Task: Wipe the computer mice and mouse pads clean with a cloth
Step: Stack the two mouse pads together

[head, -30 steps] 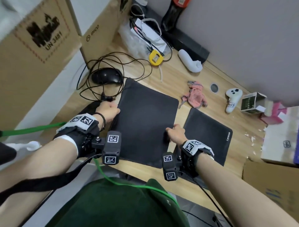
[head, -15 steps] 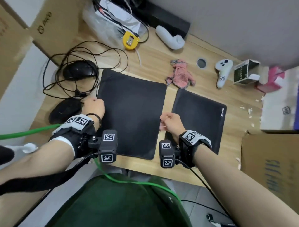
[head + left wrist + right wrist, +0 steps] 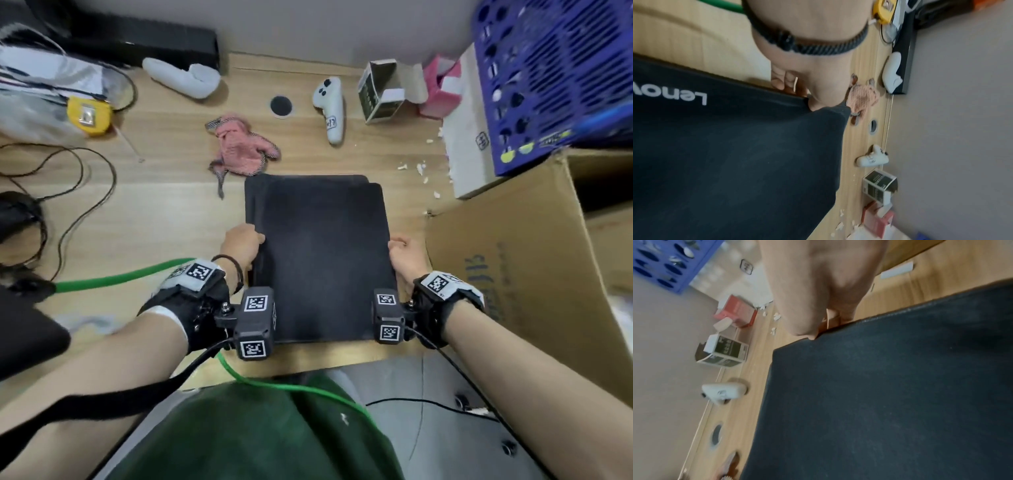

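A large black mouse pad (image 3: 325,260) lies stacked on a second black pad (image 3: 251,202), whose edge shows along the left and far sides. In the left wrist view the lower pad (image 3: 674,91) carries white Lenovo lettering. My left hand (image 3: 243,246) pinches the top pad's left edge, thumb on top. My right hand (image 3: 406,255) pinches its right edge (image 3: 838,327), fingers curled under. A crumpled pink cloth (image 3: 239,147) lies on the desk just beyond the pads, untouched. A black mouse (image 3: 17,219) sits blurred at the far left among cables.
A cardboard box (image 3: 513,274) stands close on the right, with a white box (image 3: 469,137) and a blue basket (image 3: 555,75) behind it. Beyond the pads lie a white controller (image 3: 330,106), a small carton (image 3: 380,92), a desk grommet (image 3: 281,106) and a yellow tape measure (image 3: 89,114).
Both hands carried the large pad to the right and set it over the Lenovo pad. The head view swung right, and the mice slid to the left edge.
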Demonstrator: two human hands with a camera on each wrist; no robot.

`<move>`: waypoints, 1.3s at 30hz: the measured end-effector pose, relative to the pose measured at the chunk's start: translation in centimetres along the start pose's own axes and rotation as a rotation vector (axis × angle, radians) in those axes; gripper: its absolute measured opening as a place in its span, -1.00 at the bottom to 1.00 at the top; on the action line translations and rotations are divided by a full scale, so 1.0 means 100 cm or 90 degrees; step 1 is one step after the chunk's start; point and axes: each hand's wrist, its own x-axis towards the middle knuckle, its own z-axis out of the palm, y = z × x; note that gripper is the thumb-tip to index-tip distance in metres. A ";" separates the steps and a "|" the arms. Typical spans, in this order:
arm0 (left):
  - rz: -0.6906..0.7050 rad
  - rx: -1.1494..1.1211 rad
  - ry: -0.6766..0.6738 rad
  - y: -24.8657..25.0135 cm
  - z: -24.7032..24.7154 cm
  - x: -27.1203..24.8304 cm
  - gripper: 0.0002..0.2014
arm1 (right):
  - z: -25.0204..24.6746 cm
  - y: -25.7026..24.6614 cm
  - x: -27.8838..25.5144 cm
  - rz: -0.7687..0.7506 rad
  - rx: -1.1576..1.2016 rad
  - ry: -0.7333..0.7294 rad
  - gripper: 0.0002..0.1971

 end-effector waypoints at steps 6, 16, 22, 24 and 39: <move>-0.038 -0.017 0.102 -0.030 0.022 0.001 -0.73 | -0.005 0.030 0.024 0.017 0.064 -0.037 -0.70; 0.050 0.057 0.188 -0.015 0.011 -0.020 -0.75 | 0.004 0.013 0.021 -0.016 0.049 -0.115 -0.52; 0.043 0.021 0.152 -0.019 0.014 -0.019 -0.54 | 0.014 0.024 0.035 0.030 0.100 -0.182 -0.03; 0.034 0.021 0.168 -0.022 0.008 -0.017 -0.57 | 0.017 0.012 0.024 0.033 0.092 -0.200 -0.12; 0.015 -0.037 0.104 -0.087 -0.082 -0.027 -0.88 | 0.112 -0.033 -0.055 0.029 -0.217 -0.091 -0.08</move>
